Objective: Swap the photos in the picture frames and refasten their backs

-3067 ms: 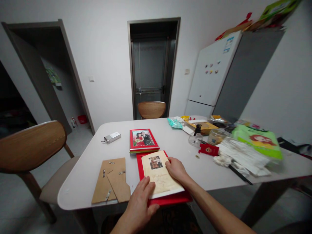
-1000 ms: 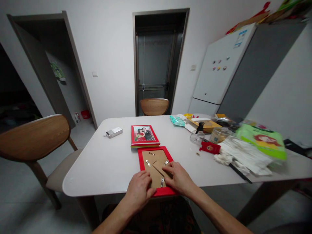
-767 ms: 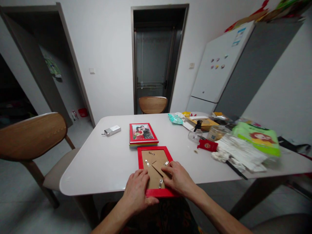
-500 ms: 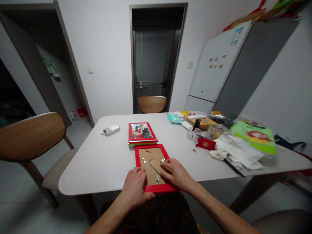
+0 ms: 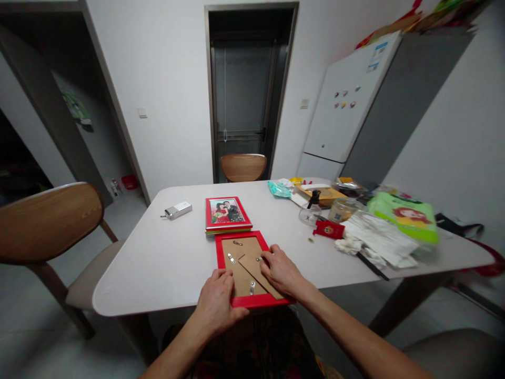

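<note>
A red picture frame (image 5: 221, 263) lies face down at the table's near edge, its brown backing board (image 5: 244, 271) upward. Several small metal clips sit on the board, among them a left clip (image 5: 231, 258) and a lower clip (image 5: 252, 287). My left hand (image 5: 216, 295) grips the frame's lower left side, with the thumb along the bottom edge. My right hand (image 5: 278, 268) has its bent fingers closed at the right-hand clip (image 5: 259, 258), which they partly cover. Just beyond lies a stack of red frames (image 5: 229, 230); the top one shows a photo of a couple.
A small silvery box (image 5: 178, 210) rests on the white table (image 5: 158, 268) at left. On the right are a glass jar (image 5: 342, 209), a red packet (image 5: 329, 229), white tissues (image 5: 379, 239) and a green pack (image 5: 406, 217). Wooden chairs stand at left and behind.
My right hand has moved up along the frame's right side onto the clip, uncovering more of the board's lower right. My left hand keeps its place on the frame. The view has shifted slightly.
</note>
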Motion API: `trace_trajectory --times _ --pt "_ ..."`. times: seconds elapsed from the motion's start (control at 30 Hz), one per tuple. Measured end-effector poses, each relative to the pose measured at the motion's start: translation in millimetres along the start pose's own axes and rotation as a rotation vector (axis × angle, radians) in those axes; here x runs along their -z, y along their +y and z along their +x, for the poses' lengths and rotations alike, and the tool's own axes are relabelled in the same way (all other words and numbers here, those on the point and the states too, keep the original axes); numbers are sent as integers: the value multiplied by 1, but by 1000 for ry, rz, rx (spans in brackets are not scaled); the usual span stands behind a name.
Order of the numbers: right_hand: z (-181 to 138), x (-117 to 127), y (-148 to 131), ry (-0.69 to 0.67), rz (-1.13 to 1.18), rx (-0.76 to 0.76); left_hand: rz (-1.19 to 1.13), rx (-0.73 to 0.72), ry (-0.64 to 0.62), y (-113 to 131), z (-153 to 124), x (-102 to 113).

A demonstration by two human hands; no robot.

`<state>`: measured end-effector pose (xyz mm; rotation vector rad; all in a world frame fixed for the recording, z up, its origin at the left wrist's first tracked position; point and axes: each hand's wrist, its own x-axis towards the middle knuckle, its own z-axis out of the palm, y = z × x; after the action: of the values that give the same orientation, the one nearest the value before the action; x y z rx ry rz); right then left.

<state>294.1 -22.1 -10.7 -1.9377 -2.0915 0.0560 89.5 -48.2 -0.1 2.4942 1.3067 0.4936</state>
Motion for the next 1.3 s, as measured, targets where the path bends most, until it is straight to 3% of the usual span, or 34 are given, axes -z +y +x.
trace_trajectory --times 0.2,0.3,0.4,0.5,0.8,0.93,1.07,1.3 --pt "-5 -2 1 71 21 43 -70 26 -5 -3 -2 -2" --pt "-18 0 -5 144 73 218 -97 26 -24 -4 -3 -2" --pt "-32 2 -14 98 161 451 -102 38 -40 -5 -2 -3" --pt "-40 3 -19 56 199 556 -108 53 -42 -5 -2 -4" --pt "-42 10 -21 10 229 548 -142 69 -13 -6 -5 -7" --pt "-13 -1 -31 53 259 412 -145 40 -2 -8 -8 -10" --pt "23 -12 -51 13 112 298 -147 41 -4 -9 -8 -11" --pt "27 -15 -64 -102 -42 463 -154 11 -3 -12 -8 -12"
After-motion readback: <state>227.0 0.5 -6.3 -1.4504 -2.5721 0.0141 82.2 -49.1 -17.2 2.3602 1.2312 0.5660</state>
